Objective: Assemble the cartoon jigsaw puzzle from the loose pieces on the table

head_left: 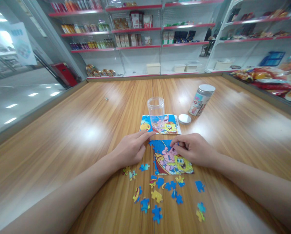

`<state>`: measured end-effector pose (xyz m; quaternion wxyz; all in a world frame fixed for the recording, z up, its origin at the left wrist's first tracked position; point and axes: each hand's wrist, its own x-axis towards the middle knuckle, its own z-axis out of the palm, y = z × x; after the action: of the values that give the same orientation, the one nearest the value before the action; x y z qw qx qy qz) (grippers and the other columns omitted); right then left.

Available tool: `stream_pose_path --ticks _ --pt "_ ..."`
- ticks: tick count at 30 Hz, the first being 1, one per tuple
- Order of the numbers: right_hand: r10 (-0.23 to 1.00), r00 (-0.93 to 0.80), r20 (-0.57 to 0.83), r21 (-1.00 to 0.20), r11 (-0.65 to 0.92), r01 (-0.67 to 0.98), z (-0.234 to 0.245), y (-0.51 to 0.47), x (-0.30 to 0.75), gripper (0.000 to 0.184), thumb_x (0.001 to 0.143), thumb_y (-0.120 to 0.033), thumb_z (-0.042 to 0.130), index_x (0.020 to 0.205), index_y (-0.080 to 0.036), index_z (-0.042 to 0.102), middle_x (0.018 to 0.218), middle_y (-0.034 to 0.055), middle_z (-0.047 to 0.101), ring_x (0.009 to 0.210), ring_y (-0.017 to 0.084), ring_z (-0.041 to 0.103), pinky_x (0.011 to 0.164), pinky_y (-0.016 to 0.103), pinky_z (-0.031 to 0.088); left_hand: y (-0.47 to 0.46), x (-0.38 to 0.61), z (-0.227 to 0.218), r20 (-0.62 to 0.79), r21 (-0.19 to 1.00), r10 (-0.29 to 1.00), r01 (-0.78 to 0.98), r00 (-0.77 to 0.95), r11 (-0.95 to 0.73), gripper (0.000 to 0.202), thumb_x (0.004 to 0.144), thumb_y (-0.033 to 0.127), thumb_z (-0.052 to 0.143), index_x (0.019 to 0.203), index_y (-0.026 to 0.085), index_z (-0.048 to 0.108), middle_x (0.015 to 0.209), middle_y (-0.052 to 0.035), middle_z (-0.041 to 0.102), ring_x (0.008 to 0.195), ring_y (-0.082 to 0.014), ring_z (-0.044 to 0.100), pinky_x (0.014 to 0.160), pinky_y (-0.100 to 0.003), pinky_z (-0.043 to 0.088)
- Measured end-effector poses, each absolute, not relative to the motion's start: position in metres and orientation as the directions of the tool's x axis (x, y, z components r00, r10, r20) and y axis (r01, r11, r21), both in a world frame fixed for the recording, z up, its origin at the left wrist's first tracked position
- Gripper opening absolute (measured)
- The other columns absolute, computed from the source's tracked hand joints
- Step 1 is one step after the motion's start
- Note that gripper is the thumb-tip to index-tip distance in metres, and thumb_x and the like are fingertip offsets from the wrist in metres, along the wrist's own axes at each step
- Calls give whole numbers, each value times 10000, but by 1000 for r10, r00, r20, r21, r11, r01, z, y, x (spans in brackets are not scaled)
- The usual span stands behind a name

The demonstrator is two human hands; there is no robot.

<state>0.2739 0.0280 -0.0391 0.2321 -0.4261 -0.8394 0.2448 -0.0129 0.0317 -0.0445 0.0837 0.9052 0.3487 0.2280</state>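
Observation:
A partly joined jigsaw puzzle (167,161) of cartoon figures in a boat lies on the wooden table. Its left edge is uneven. My right hand (195,148) rests over its upper right corner, fingers bent and pinched together; whatever lies between the fingertips is hidden. My left hand (132,146) lies to the left of the puzzle, fingers stretched out, the tips at the lower edge of a printed picture sheet (171,126) with the same figures. Several loose puzzle pieces, among them a yellow piece (157,196) and a blue piece (157,214), are scattered nearer to me.
A clear plastic jar (156,109) stands on the picture sheet. To its right are a round white lid (184,119) and a printed can (202,100) with a silvery top. Shelves of goods (138,29) line the wall behind; bagged goods (269,79) lie at the right.

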Motion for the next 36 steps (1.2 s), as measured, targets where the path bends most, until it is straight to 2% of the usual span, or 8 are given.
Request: stream_pose_path --ticks 3,9,19,25,30,33,36 --pt "827 -532 179 -608 518 601 -39 29 274 145 857 -184 600 928 -204 724 567 -55 513 498 78 444 509 233 278 32 -14 -44 349 335 675 587 650 -737 614 850 24 444 1444 179 429 1227 -112 625 1073 -216 632 912 -400 574" --pt "832 -527 173 -610 511 606 -39 28 273 146 857 -191 603 933 -205 728 571 -50 525 504 80 455 510 234 279 33 -15 -45 361 297 614 538 702 -789 384 892 53 447 1211 180 619 1197 -100 600 1038 -208 631 856 -374 585" --pt "829 -532 173 -604 516 607 -38 29 273 138 864 -196 602 930 -203 724 567 -52 520 503 81 452 511 231 275 31 -13 -43 348 257 608 551 714 -794 384 904 70 443 1239 151 614 1210 -116 597 1052 -219 634 863 -383 596" --pt "827 -530 186 -607 521 600 -39 28 273 138 862 -190 604 928 -195 725 566 -49 517 498 79 444 504 227 274 32 -12 -42 331 340 666 574 669 -745 404 883 58 453 1242 165 605 1235 -113 601 1069 -219 635 912 -393 574" --pt "824 -532 194 -605 527 597 -40 28 274 131 858 -191 611 924 -198 725 565 -51 520 491 74 446 494 223 280 33 -12 -42 355 455 723 567 592 -687 354 872 37 456 1175 168 585 1102 -84 656 1011 -194 646 883 -357 557" --pt "826 -519 221 -629 527 572 -39 28 274 131 857 -195 610 908 -181 729 553 -49 514 472 70 432 477 219 283 32 -12 -42 351 454 718 562 601 -692 345 881 47 457 1180 172 579 1112 -90 644 1007 -194 637 870 -350 546" --pt "852 -434 294 -669 507 543 -36 26 274 143 874 -210 593 892 -158 725 516 -55 473 443 67 390 452 223 268 32 -12 -42 341 439 716 571 609 -694 349 894 64 456 1202 177 575 1131 -95 624 1007 -197 625 861 -351 536"
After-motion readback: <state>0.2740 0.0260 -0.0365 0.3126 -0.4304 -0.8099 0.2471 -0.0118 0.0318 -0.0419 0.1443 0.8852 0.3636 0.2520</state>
